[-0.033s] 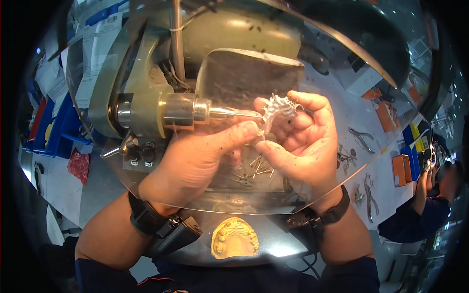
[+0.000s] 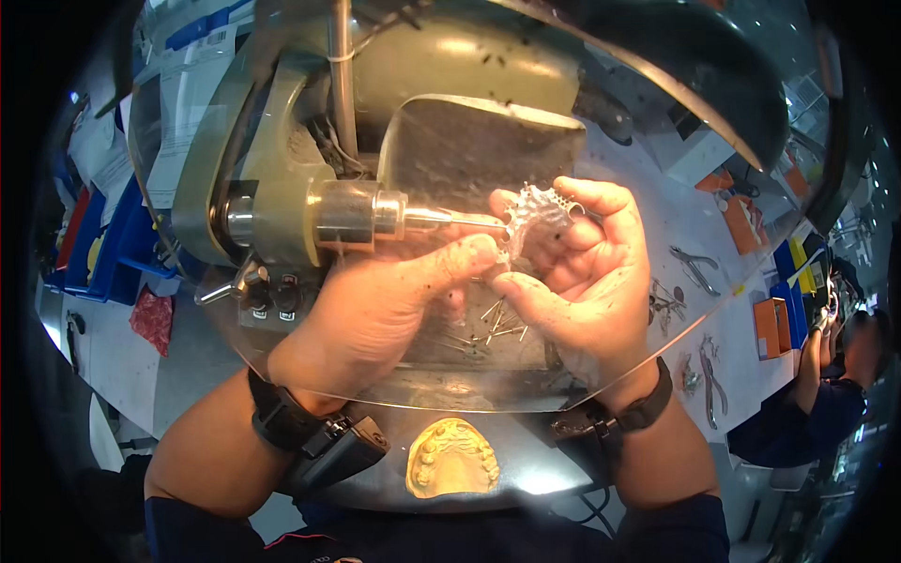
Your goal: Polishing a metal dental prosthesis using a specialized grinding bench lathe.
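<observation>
A silvery metal denture framework [image 2: 540, 208], curved and perforated, is held up between both my hands at the tip of a rotating-tool spindle [image 2: 427, 218]. My right hand [image 2: 601, 272] grips its right side and lower end with thumb and bent fingers. My left hand [image 2: 385, 300] reaches under the spindle, its thumb pressed at the framework's left edge; its other fingers are partly hidden. The thin bur tip touches or nearly touches the framework's left side. Below my hands, a yellowish dental cast [image 2: 452, 458] lies on the dark bench edge.
A clear shield [image 2: 469, 409] arches over my hands. The green lathe [image 2: 291, 188] stands at left, with several loose burs [image 2: 502, 324] below the spindle. Pliers [image 2: 694, 267] lie at right near orange and blue bins [image 2: 774, 324]. A co-worker [image 2: 807, 403] sits far right.
</observation>
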{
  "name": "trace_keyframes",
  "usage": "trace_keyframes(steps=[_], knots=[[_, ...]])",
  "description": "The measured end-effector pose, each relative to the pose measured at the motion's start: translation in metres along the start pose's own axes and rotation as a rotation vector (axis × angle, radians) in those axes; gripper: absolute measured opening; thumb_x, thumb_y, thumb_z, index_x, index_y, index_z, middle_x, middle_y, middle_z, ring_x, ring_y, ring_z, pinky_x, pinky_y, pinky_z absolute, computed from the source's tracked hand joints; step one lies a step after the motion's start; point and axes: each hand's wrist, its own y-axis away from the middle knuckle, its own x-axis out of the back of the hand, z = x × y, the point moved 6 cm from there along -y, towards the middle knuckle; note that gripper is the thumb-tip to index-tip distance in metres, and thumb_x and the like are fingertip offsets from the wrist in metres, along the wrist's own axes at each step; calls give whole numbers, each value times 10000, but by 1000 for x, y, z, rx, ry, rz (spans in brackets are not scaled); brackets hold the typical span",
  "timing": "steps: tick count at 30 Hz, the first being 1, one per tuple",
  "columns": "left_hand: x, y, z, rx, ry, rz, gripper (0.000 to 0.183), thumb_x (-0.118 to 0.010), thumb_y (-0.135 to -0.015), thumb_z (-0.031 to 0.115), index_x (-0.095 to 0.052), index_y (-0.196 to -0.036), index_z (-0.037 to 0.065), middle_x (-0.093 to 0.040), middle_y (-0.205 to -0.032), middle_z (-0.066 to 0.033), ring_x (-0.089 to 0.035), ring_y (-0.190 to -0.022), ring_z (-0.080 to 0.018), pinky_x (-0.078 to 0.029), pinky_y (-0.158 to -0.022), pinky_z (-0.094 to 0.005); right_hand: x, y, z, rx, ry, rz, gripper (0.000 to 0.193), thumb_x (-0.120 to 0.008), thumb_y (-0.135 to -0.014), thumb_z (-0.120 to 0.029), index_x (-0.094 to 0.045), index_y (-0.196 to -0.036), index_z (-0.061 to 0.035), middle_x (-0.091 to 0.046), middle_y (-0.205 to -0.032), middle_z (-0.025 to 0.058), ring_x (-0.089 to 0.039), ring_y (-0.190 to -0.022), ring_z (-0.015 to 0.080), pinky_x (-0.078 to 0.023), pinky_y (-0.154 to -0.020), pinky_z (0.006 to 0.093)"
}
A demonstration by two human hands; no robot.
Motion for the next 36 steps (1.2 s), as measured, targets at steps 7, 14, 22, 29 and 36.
trace_keyframes(steps=[7, 14, 22, 29, 36], knots=[[3, 1, -1, -16, -21, 22, 192, -597, -886, 85, -630, -1060, 10, -609, -831, -7, -473, -631, -47, -377, -549, -188, -1, -2, 0, 37, 28, 5, 622, -677, -710, 125, -316, -1197, -12, -558, -1160, 235, -576, -1075, 238, -458, -963, 358], [3, 2, -2, 11, -20, 47, 191, -590, -887, 76, -630, -1062, 11, -617, -848, -13, -479, -631, -46, -394, -559, -187, -2, -2, 0, 41, 48, 1, 628, -694, -701, 111, -319, -1190, -12, -562, -1154, 233, -581, -1067, 235, -462, -958, 360], [1, 1, 0, 5, -8, 21, 200, -592, -886, 79, -632, -1070, 12, -620, -843, -14, -489, -629, -44, -402, -555, -191, -2, -2, -1, 47, 57, 13, 631, -709, -702, 96, -318, -1186, -9, -566, -1142, 230, -586, -1054, 234, -471, -942, 360], [3, 0, -3, -12, -35, 12, 209, -594, -890, 87, -633, -1079, 9, -620, -841, -13, -494, -622, -48, -406, -550, -191, 2, -2, -1, 120, 120, -8, 621, -712, -705, 87, -324, -1182, -4, -570, -1135, 222, -593, -1045, 230, -482, -927, 363], [5, 2, -4, 9, 8, 26, 218, -605, -884, 95, -632, -1083, 10, -632, -872, -17, -520, -673, -55, -421, -585, -194, -3, -3, -7, 244, 267, -38, 605, -709, -705, 82, -360, -1193, 5, -567, -1141, 198, -595, -1046, 225, -486, -927, 365]])
